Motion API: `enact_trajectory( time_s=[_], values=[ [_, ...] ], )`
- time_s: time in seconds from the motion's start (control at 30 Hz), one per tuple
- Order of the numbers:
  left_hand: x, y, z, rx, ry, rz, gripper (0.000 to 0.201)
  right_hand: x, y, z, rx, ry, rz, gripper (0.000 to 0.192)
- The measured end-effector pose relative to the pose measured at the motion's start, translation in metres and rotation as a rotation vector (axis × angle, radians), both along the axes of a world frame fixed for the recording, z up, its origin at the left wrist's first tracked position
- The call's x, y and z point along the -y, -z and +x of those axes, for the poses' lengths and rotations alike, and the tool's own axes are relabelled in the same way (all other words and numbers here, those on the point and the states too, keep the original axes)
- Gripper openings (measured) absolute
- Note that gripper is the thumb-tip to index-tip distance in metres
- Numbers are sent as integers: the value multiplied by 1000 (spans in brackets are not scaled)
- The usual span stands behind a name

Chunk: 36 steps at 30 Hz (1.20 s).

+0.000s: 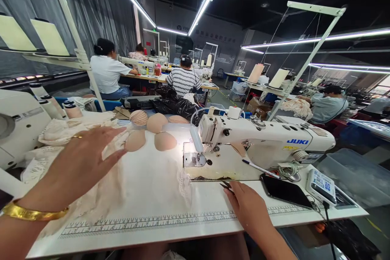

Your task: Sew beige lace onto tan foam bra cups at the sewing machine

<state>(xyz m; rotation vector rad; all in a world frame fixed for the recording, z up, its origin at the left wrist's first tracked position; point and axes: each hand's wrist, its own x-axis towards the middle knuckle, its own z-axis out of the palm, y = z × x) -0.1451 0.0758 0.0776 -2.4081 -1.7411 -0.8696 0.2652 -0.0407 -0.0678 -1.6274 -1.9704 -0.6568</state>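
My left hand (81, 160), with a gold bangle and a ring, hovers fingers spread over cream lace fabric (106, 195) spread on the white sewing table (183, 231). My right hand (246, 207) lies on the table in front of the white JUKI sewing machine (265, 142), its fingertips at small black thread snips (226, 185); it grips nothing that I can see. Several beige foam bra cups (164, 141) lie beyond the fabric, left of the needle plate (195, 159).
A black phone (284, 191), a pen (260, 167) and the machine's control box (321, 185) sit on the right. Another white machine (18, 126) stands at the left edge. A black plastic bag (175, 103) lies behind. Other people (106, 73) sew at benches farther back.
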Motion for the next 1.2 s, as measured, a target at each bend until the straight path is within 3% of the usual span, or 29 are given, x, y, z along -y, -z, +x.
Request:
enact_trajectory(
  time_s=[0.07, 0.13, 0.2, 0.27, 0.33, 0.37, 0.47, 0.53, 0.57, 0.63, 0.67, 0.7, 0.77, 0.87, 0.93, 1.07, 1.2],
  values=[
    [-5, 5, -4, -39, 36, 124, 53, 1, -2, 14, 25, 35, 22, 36],
    [-5, 27, 5, -22, 216, 34, 40, 2, -10, 6, -46, -38, 7, 30],
    [-1, 56, 21, -84, 401, -34, 33, 2, -21, -22, -183, -213, -42, 25],
    [4, 81, 37, -143, 461, -53, 38, 0, -29, -59, -274, -392, -119, 25],
    [7, 94, 49, -160, 484, -62, 44, -6, -29, -92, -306, -445, -214, 47],
    [8, 96, 55, -166, 504, -70, 48, -11, -28, -105, -304, -428, -251, 56],
    [9, 86, 70, -201, 616, -110, 72, -26, -23, -119, -393, -401, -288, 36],
    [11, 73, 82, -209, 701, -162, 81, -31, -26, -114, -493, -508, -252, 27],
    [12, 66, 89, -199, 723, -205, 77, -31, -29, -109, -528, -584, -220, 26],
    [16, 53, 101, -153, 716, -336, 44, -29, -39, -100, -579, -689, -138, 26],
    [17, 47, 106, -110, 694, -410, 22, -27, -44, -95, -631, -688, -105, 25],
    [19, 42, 110, -44, 669, -476, 15, -25, -47, -92, -724, -652, -98, 23],
    [22, 37, 116, 164, 630, -589, 35, -22, -51, -89, -1030, -541, -190, 24],
    [27, 43, 118, 538, 574, -765, 41, -20, -49, -93, -1527, -517, -533, 58],
    [30, 54, 117, 705, 508, -871, 45, -19, -44, -100, -1694, -582, -684, 66],
    [35, 75, 109, 964, 417, -1048, 44, -18, -33, -109, -1800, -557, -662, 46],
    [39, 78, 109, 1207, 496, -1220, 46, -22, -26, -108, -1620, -494, -633, 46]
  ],
)
